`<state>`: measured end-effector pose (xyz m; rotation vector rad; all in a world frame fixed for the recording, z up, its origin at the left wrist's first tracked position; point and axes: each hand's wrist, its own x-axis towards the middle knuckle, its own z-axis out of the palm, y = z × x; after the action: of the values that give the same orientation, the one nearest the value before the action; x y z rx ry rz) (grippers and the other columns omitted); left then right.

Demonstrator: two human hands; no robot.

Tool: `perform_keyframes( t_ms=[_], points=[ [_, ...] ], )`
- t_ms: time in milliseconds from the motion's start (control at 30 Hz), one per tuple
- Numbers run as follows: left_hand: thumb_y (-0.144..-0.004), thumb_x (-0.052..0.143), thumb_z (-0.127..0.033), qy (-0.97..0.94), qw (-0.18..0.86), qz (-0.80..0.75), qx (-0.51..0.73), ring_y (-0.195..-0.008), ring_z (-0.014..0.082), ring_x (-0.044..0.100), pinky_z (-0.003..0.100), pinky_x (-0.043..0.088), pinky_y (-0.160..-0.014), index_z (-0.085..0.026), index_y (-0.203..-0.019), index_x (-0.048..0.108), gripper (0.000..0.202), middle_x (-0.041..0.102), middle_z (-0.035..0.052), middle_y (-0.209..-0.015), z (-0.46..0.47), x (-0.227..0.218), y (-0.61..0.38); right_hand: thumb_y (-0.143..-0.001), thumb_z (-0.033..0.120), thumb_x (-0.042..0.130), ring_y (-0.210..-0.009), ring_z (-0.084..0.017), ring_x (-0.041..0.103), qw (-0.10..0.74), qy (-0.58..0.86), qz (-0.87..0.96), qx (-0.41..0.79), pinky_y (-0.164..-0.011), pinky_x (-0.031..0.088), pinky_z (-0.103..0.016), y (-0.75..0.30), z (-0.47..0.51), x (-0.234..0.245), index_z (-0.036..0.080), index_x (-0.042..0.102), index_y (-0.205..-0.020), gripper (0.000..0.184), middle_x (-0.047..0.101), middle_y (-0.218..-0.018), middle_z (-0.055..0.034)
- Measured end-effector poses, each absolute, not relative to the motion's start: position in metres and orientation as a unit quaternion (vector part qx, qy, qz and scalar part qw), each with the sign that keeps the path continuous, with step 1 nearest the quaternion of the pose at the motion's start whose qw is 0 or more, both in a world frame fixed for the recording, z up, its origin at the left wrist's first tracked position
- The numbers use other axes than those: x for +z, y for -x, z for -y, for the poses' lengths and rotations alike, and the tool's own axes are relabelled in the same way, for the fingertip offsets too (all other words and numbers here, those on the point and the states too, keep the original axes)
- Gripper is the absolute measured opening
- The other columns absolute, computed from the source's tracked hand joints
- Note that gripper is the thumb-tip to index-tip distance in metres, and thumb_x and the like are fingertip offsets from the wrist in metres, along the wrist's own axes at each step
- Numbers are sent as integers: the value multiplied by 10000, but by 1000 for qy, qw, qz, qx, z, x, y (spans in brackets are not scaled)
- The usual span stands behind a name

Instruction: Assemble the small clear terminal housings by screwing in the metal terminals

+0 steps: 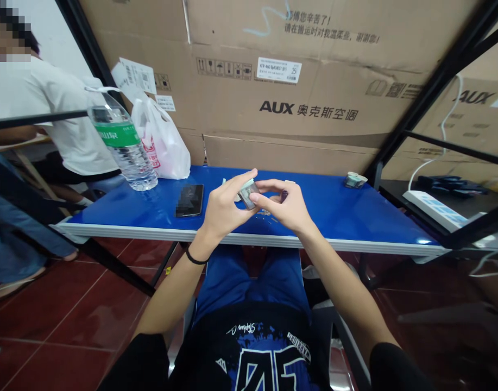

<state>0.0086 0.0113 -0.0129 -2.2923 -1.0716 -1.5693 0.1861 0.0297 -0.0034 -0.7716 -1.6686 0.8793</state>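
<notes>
Above the table, my left hand [223,210] grips a small grey block-shaped piece [247,195] with a pale green edge, between thumb and fingers. My right hand [288,207] meets it from the other side, its thumb pressing against the piece. Inside the curled fingers of my right hand shows the rounded end of a dark purple thing [284,195]; the rest of it is hidden. Several tiny loose bits [265,213] lie on the blue tabletop [326,217] under my hands. Behind my hands, more small pale items are mostly covered.
A black phone [190,200], a large water bottle [120,141] and a white plastic bag [163,141] are on the left. At the back right sits a small pale bundle [355,180]. Large cardboard boxes [232,117] stand behind. A power strip [436,209] lies right. A person [65,108] sits left.
</notes>
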Motion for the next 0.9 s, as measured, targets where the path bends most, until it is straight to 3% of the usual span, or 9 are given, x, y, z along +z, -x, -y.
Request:
perform_keyframes(
  t_ms=[300,467,600,667,767,833,900],
  points=[
    [-935,794,-363,794,38,320,-515,-1276,257,744,440,591,-1156,-217,-1422,691,519,751,92,-1405,-12,-14,-2,-726,531,924,-929,-225,763,492,269,702,439,-698,593,-306,-190,-33,4,195,733,-1011,480,801,-989,-69],
    [-844,884,-477,842,-40,324,-430,-1608,345,411,567,381,-1316,-227,-1628,471,920,449,158,-1706,-20,-7,10,-784,508,874,-775,-181,703,457,316,752,355,-629,522,-289,-217,-57,2,234,717,-1301,606,784,-945,-37],
    [-1012,641,-512,777,-89,449,-432,-1466,335,587,538,451,-1255,-184,-1595,504,682,581,190,-1593,-30,-9,59,-839,502,785,-778,-196,676,443,440,746,233,-724,499,-335,-266,-95,-12,180,780,-1149,446,794,-897,-70],
    [-973,656,-585,714,-62,582,-384,-1457,408,579,586,449,-1227,-120,-1630,438,834,579,268,-1561,-32,-15,86,-794,469,809,-835,-222,689,416,503,735,183,-768,505,-355,-292,-112,-24,170,752,-1122,448,792,-942,-89],
    [-829,725,-773,603,-38,771,-204,-1443,559,534,649,462,-1154,-54,-1712,208,1252,501,400,-1551,-30,-26,110,-767,401,818,-875,-249,701,367,563,726,143,-796,520,-364,-316,-129,-43,186,707,-1008,342,779,-946,-94],
    [-788,701,-850,574,-47,810,-112,-1408,579,557,625,486,-1121,-57,-1728,86,1375,503,423,-1526,-29,-30,111,-771,392,821,-868,-251,707,338,582,726,140,-811,529,-365,-319,-134,-53,200,684,-926,281,777,-941,-86],
    [-806,661,-864,572,-44,817,-64,-1388,570,580,607,502,-1100,-73,-1730,41,1365,543,409,-1498,-30,-30,105,-781,400,825,-891,-254,720,329,585,727,148,-831,540,-367,-315,-135,-59,202,683,-924,283,784,-963,-82]
  ],
)
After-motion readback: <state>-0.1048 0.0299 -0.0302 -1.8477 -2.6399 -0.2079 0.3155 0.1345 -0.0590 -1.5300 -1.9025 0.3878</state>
